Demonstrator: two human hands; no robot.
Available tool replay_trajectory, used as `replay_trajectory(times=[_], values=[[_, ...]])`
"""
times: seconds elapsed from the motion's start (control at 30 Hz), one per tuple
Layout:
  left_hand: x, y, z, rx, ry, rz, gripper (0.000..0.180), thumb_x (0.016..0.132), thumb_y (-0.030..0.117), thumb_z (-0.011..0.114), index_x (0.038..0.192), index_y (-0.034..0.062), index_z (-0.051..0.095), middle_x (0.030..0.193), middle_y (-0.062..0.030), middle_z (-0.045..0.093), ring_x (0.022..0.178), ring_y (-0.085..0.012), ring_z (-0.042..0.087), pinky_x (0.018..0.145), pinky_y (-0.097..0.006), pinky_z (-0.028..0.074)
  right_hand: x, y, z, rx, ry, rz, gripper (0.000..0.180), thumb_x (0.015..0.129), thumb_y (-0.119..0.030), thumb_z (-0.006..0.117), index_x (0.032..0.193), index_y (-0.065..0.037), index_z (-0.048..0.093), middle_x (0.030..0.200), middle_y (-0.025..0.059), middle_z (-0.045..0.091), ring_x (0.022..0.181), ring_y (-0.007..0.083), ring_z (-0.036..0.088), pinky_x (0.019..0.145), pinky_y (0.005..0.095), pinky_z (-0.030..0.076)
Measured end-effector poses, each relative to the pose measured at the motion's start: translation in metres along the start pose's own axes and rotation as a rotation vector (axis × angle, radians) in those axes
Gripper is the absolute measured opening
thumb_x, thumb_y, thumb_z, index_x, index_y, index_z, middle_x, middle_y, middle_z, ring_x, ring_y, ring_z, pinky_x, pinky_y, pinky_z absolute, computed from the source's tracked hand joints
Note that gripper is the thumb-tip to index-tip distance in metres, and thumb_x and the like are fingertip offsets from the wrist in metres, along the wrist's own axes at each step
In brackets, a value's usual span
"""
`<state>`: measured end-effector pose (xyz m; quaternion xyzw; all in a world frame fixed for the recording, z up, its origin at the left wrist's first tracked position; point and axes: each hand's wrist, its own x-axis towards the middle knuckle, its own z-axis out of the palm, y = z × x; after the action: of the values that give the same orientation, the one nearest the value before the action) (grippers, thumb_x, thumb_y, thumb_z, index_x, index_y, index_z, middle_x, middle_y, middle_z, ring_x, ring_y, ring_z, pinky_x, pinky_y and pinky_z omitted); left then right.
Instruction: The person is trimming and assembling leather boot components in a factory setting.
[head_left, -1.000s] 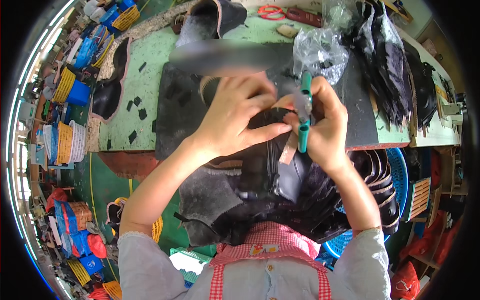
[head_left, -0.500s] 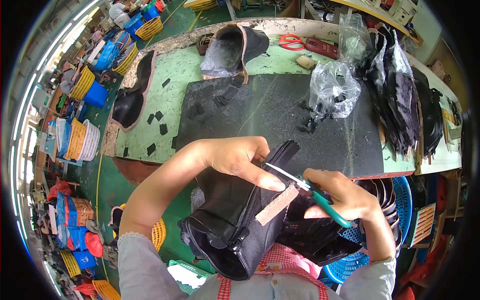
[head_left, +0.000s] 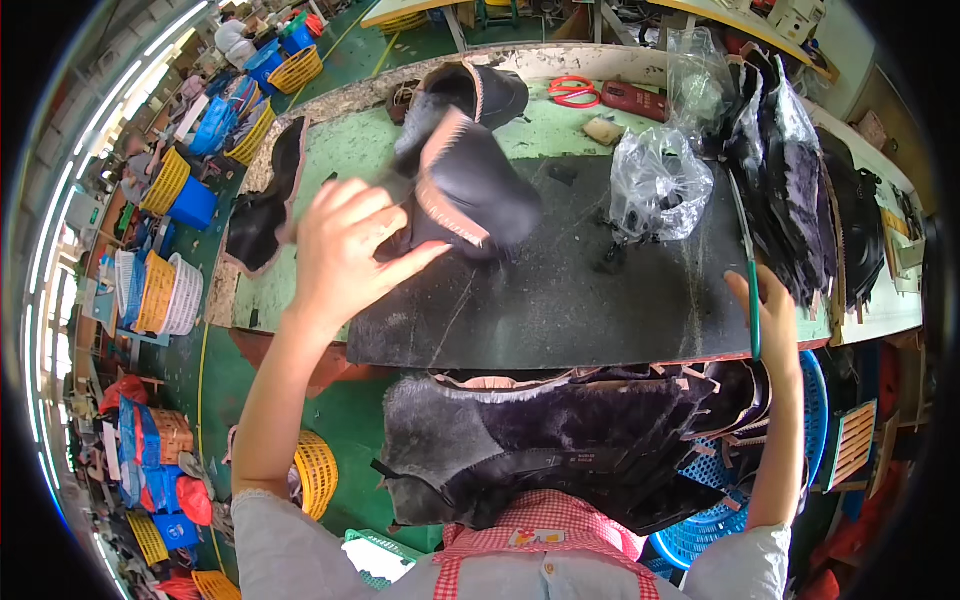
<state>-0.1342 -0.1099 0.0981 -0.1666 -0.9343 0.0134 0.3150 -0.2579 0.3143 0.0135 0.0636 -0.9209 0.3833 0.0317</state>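
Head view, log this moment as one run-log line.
left hand: open, beside dark shoe upper over black mat | right hand: holds green-handled scissors | lap: pile of furry uppers

— What is the person wearing?

— A light grey top with short sleeves that end above the elbows, so both forearms are bare down to the left hand (head_left: 345, 255) and the right hand (head_left: 775, 320).

— Anything over the top?

— A bib in red-and-white check covers the chest, with a small coloured patch near its upper edge and narrow straps running up on either side.

— Gloves, rings, a watch?

— Both hands are bare; no glove shows.
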Motion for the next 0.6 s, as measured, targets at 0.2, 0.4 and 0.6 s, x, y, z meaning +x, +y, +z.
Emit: replay_trajectory(times=[0.2, 0.4, 0.6], values=[[-0.039, -0.035, 0.018, -1.271, -0.433, -0.921, 0.063, 0.093, 0.038, 0.060, 0.141, 0.0010, 0.045, 0.129, -0.0081, 0.053, 0.105, -0.0166, 0.058, 0.093, -0.032, 0.046, 0.024, 0.083, -0.019, -0.457, 0.131, -0.074, 0.029, 0.081, -0.024, 0.070, 0.097, 0.000, 0.062, 0.087, 0.0202, 0.064, 0.084, 0.0386, 0.062, 0.073, 0.0457, 0.046], [-0.001, -0.047, 0.076, -0.698, -0.369, -0.964, 0.042, 0.090, 0.037, 0.070, 0.105, -0.0014, 0.064, 0.072, -0.0015, 0.061, 0.058, -0.0126, 0.060, 0.053, -0.029, 0.049, 0.022, 0.066, -0.021, -0.475, 0.061, -0.162, 0.036, 0.078, -0.018, 0.072, 0.105, 0.003, 0.065, 0.102, 0.0192, 0.064, 0.100, 0.0369, 0.061, 0.088, 0.0419, 0.046], [0.019, -0.096, 0.069, -0.429, 0.109, -0.773, 0.037, 0.093, 0.033, 0.067, 0.114, 0.0032, 0.067, 0.059, 0.0048, 0.055, 0.041, -0.0052, 0.044, 0.040, -0.025, 0.038, -0.005, 0.054, -0.042, -0.301, 0.157, -0.218, 0.022, 0.084, -0.008, 0.068, 0.105, -0.003, 0.064, 0.103, 0.0118, 0.064, 0.096, 0.0275, 0.061, 0.086, 0.0367, 0.047]])
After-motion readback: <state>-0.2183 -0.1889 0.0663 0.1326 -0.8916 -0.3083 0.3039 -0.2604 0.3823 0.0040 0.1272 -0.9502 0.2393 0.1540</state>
